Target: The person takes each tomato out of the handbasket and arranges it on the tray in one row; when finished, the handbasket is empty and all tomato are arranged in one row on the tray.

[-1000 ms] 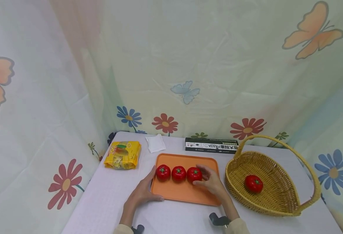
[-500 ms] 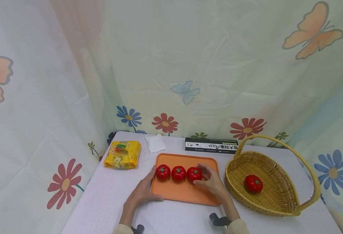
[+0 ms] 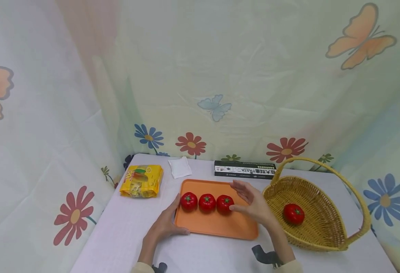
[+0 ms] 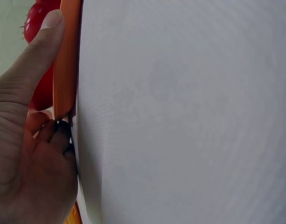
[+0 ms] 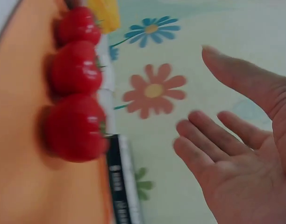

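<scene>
An orange tray [image 3: 220, 227] lies on the white table with three red tomatoes in a row, the left [image 3: 188, 201], middle [image 3: 207, 203] and right one [image 3: 225, 204]. My left hand [image 3: 166, 223] rests at its near left corner, fingers along the left side and the thumb lying on the near edge. In the left wrist view the thumb [image 4: 47, 32] touches the tray's rim. My right hand [image 3: 256, 206] is over the tray's right side, thumb and fingers spread. In the right wrist view this hand [image 5: 246, 149] is apart from the tomatoes, with nothing in it.
A wicker basket [image 3: 323, 242] with a tall handle stands to the right, one tomato [image 3: 293, 214] inside. Behind the tray lie a yellow packet [image 3: 142, 181], a white sachet [image 3: 180, 167] and a long pasta box [image 3: 244, 169]. A printed curtain surrounds the table.
My right hand has drawn back from the right tomato, rising and shifting right, with its fingers spread wider. The left hand stays at the tray corner. The tomatoes keep their row.
</scene>
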`<action>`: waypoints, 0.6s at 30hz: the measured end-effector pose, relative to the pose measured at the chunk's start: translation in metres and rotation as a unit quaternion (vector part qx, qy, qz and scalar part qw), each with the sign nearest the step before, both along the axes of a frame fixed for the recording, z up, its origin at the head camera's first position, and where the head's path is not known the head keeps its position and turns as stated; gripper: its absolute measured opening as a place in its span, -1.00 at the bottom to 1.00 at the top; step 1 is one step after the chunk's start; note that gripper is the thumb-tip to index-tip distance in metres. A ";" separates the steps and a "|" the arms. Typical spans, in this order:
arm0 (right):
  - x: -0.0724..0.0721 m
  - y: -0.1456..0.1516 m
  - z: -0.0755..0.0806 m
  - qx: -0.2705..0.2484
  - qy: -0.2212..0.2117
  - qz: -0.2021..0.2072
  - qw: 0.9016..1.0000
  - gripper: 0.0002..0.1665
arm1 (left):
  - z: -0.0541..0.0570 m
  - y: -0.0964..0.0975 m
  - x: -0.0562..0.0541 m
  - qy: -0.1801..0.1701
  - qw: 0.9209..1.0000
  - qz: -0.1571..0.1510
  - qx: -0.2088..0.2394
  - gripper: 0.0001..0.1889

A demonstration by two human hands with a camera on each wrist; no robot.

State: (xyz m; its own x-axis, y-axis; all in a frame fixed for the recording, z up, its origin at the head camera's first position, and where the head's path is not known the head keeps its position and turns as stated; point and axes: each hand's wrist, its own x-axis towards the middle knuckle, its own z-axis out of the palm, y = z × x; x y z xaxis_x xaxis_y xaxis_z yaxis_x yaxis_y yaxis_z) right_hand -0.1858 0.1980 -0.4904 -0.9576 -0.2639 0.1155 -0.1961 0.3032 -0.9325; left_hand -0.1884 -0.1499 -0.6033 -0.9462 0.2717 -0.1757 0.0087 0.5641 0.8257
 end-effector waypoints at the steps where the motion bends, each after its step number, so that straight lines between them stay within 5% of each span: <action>1: 0.002 0.003 0.009 -0.003 0.006 0.017 1.000 0.01 | 0.000 0.000 0.000 0.002 1.000 -0.002 0.002 0.45; 10: 0.005 0.047 0.062 0.026 0.038 0.186 0.981 -0.16 | -0.002 0.000 0.001 -0.006 1.000 -0.001 0.002 0.46; 18: -0.006 0.104 0.071 -0.007 0.003 0.287 0.958 -0.22 | 0.000 -0.001 0.001 -0.001 1.000 -0.003 0.003 0.46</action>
State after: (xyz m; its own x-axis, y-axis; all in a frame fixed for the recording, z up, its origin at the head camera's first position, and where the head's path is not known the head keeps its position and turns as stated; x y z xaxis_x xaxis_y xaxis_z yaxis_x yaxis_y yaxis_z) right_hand -0.1916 0.3024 -0.4194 -0.6551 -0.7448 0.1272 -0.3317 0.1322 -0.9341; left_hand -0.1877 -0.1507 -0.6031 -0.9438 0.2793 -0.1767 0.0104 0.5594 0.8288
